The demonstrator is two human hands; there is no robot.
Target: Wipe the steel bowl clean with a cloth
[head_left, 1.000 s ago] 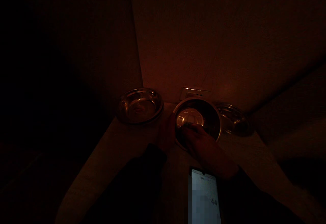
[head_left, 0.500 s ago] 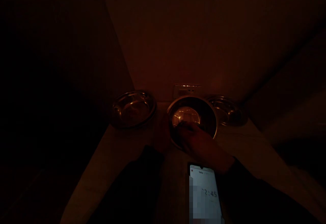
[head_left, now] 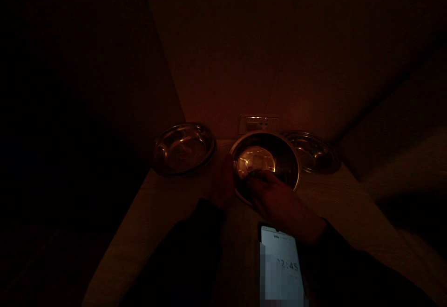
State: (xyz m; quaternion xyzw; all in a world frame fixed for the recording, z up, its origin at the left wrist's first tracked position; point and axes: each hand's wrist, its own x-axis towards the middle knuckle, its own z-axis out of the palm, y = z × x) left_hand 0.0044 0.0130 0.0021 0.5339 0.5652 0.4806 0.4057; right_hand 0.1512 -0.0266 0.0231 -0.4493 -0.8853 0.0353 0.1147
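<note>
A round metal bowl stands near the middle of the table, its shiny bottom catching orange light. Against its left outer wall I see my left hand, dim, with the fingers along the rim and side, steadying it. My right hand reaches over the near rim into the bowl. Its fingers are bent and drawn together low inside; a dark patch at the fingertips may be something held, but it is too dark to name.
A lit phone lies below the right wrist. Shallow metal dishes stand at the left and, partly behind the bowl, at the right. A wall socket sits behind the bowl. The wooden tabletop has edges at both sides.
My right hand has shifted slightly down and to the right within the bowl. My left hand stays at the bowl's side, and the dishes and phone keep their places.
</note>
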